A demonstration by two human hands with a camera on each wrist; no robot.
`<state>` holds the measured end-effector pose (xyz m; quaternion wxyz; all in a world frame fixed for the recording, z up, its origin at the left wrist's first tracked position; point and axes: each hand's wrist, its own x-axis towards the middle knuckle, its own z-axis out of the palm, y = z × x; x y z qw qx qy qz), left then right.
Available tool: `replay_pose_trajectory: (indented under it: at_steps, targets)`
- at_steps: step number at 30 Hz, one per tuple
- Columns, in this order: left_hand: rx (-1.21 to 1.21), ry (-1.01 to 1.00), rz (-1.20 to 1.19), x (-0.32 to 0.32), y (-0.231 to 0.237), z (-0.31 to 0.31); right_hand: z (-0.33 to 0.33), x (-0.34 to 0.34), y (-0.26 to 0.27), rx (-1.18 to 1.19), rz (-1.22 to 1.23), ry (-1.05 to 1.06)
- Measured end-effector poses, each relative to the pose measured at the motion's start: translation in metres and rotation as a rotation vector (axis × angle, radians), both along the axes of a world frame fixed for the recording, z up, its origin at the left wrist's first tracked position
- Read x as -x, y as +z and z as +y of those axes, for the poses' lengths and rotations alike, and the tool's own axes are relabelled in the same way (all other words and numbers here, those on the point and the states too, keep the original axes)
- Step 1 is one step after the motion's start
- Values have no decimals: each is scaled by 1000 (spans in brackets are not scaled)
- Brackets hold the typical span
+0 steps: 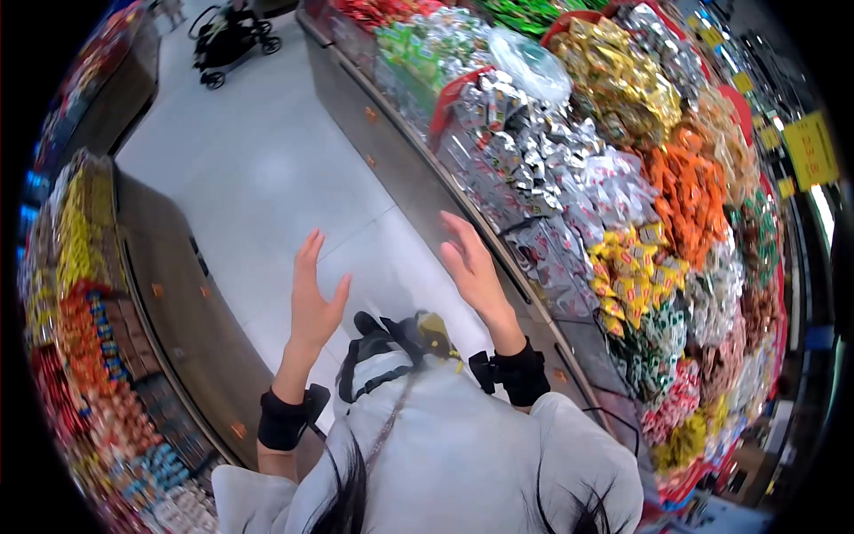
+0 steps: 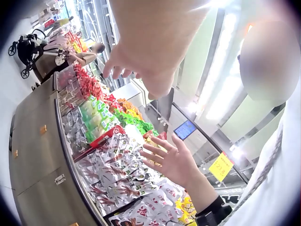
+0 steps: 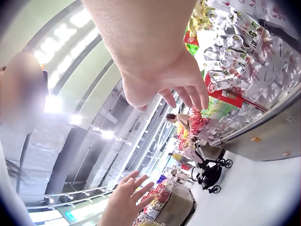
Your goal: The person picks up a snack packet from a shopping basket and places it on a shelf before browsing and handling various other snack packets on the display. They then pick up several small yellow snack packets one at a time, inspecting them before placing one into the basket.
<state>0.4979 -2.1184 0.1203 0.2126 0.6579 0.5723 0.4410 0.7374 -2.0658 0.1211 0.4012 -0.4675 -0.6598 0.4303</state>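
Note:
In the head view my left hand (image 1: 315,303) is raised over the aisle floor, fingers extended and thumb apart, holding nothing. My right hand (image 1: 478,278) is up beside the candy display on the right, its fingers loosely bent and the palm bare. Nearest to it are silver-wrapped packets (image 1: 547,262) in a clear-sided bin. Past these lie yellow-wrapped candies (image 1: 636,276) and orange-wrapped candies (image 1: 687,196). Seen from the left wrist, the right hand (image 2: 176,162) spreads its fingers in front of white printed packets (image 2: 115,172). Black bands circle both wrists.
A second candy display (image 1: 84,356) runs along the left of the aisle. Pale tiled floor (image 1: 258,151) lies between the two. A black stroller (image 1: 233,40) stands farther up the aisle, with people near it. A yellow price sign (image 1: 809,151) hangs at the right.

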Motion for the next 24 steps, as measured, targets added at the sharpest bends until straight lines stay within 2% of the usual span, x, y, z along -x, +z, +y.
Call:
replay_pose_trajectory:
  at_steps: [7,10,17,24]
  targets:
    - [50,-138,-13,-14,-4,39,9,-9,12,-58,-103,-122]
    - [54,-196,-20,-27,-3,49,11,-21,13,-81,-70,-153]
    - [23,-347,31,-63,-1,69,5,-61,17,-181,-108,-351]
    - [6,-503,49,-115,-1,84,-8,-114,11,-237,-30,-525]
